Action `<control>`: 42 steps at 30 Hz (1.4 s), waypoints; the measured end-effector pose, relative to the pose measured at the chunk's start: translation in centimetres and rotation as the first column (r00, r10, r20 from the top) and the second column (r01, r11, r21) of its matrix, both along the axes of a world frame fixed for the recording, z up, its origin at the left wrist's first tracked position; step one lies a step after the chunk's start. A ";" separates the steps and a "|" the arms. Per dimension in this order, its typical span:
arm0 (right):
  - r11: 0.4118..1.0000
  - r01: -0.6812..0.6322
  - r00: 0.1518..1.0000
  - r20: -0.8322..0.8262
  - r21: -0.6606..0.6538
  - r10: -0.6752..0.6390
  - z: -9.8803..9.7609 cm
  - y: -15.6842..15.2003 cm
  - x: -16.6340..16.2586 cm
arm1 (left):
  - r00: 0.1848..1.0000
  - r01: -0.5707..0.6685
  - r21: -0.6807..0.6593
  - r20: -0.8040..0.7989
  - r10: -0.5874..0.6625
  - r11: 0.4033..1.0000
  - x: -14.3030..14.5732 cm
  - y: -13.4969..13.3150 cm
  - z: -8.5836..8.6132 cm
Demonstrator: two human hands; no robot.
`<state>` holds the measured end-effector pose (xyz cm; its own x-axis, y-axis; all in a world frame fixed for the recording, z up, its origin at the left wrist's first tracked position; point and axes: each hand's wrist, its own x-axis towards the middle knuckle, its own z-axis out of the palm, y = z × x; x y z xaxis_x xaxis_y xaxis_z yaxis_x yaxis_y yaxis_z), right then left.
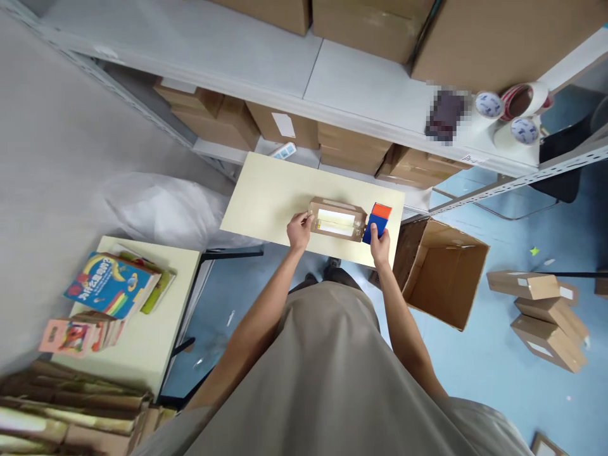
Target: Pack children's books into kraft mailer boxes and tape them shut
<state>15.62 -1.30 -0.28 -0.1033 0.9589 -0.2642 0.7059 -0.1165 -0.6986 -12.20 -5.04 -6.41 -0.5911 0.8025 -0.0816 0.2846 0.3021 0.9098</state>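
Observation:
A small cardboard box (pixel 338 219) with white labels on its upper side lies on the cream table (pixel 266 183). At its left end my left hand (pixel 299 231) is closed in a pinch against the box's edge; what is between the fingertips is too small to make out. My right hand (pixel 380 246) grips a blue and orange tape dispenser (pixel 379 221) close beside the box's right end. Clear tape seems to lie across the box near the dispenser, though its extent is hard to see.
Shelving (pixel 266 47) with cardboard boxes stands behind the table, with tape rolls (pixel 524 131) at its right. An opened carton (pixel 444 272) sits on the floor at right, near several closed boxes (pixel 546 332). Books (pixel 111 285) lie on a side table (pixel 142 342) at left.

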 end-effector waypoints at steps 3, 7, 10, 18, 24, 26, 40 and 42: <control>0.990 0.139 0.987 -0.081 -0.018 -0.140 -0.6 -1.6 -1.7 | 0.998 -0.056 -0.016 -0.002 0.056 0.998 -1.3 -2.7 -0.9; 0.987 0.160 0.987 -0.008 -0.034 -0.160 -1.4 -4.9 -2.5 | 0.984 -0.177 -0.158 -0.059 0.170 0.971 -1.6 -6.5 -2.7; 0.991 0.124 0.991 0.062 -0.045 -0.122 -1.7 -8.6 -1.3 | 0.983 -0.179 -0.178 -0.002 0.181 0.968 0.2 -9.8 -4.0; 0.928 -0.238 0.856 0.389 -0.286 0.340 -1.4 -17.7 3.0 | 0.904 0.327 0.020 0.285 -0.319 0.945 8.3 -18.6 -1.7; 0.792 -0.537 0.673 0.419 -0.289 0.610 -0.5 -17.3 5.6 | 0.891 0.445 0.058 0.071 -0.448 0.894 9.3 -20.7 2.4; 0.737 -0.612 0.616 0.412 -0.286 0.671 -0.1 -15.9 6.4 | 0.905 0.421 0.042 0.037 -0.423 0.906 9.5 -20.6 3.1; 0.394 -0.874 0.300 0.320 -0.286 0.898 -0.1 -5.3 11.3 | 0.920 0.389 -0.030 -0.047 -0.390 0.921 15.1 -14.5 3.0; 0.353 -0.901 0.259 0.340 -0.253 0.904 -0.7 -4.3 11.3 | 0.923 0.377 -0.037 -0.071 -0.379 0.925 15.4 -14.0 2.5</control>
<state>26.91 -5.61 -0.96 -0.7985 0.3090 -0.5167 0.5312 0.7655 -0.3630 3.19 -19.05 -3.90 -0.2495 0.9659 -0.0692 0.4491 0.1787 0.8754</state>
